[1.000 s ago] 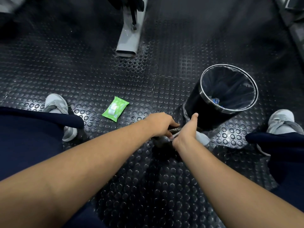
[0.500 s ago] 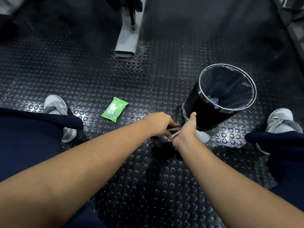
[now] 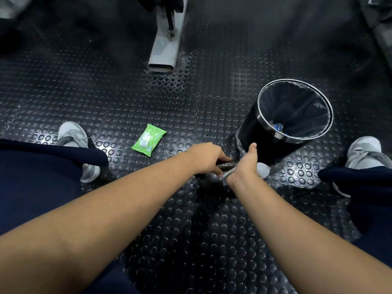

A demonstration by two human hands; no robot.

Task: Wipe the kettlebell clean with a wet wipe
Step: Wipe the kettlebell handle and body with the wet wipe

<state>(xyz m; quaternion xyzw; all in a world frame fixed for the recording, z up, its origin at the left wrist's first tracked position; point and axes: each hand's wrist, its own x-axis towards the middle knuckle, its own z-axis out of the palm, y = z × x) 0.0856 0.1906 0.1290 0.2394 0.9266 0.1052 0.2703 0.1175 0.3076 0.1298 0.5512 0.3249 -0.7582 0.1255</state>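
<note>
Kettlebell (image 3: 226, 165) sits on the studded black rubber floor (image 3: 191, 230) between our two hands, mostly hidden beneath them; we see only a short dark stretch of its handle and a shadowy mass under our wrists; our left hand (image 3: 206, 158) is curled closed over the handle from the left side, fingers wrapped round it; our right hand (image 3: 246, 164) presses a white wet wipe (image 3: 262, 169) against the kettlebell's right side, thumb raised and pointing away from us, the fingers tucked under out of sight, so we cannot tell how tightly they close; a corner of the wipe shows just below our right wrist and a rounded fold of it bulges out to the right of that hand; just beyond our right hand stands a black bin (image 3: 265, 141) with a metal rim and a clear liner, a few blue scraps lying at its bottom; a green pack of wipes (image 3: 148, 140) lies flat on the floor beyond and to the left of our left hand, well apart from it; grey shoes flank the scene, one far left (image 3: 72, 134) of our left hand, one far right (image 3: 364, 149) of our right hand; a grey metal machine foot (image 3: 164, 52) rests on the floor far ahead of both hands.
</note>
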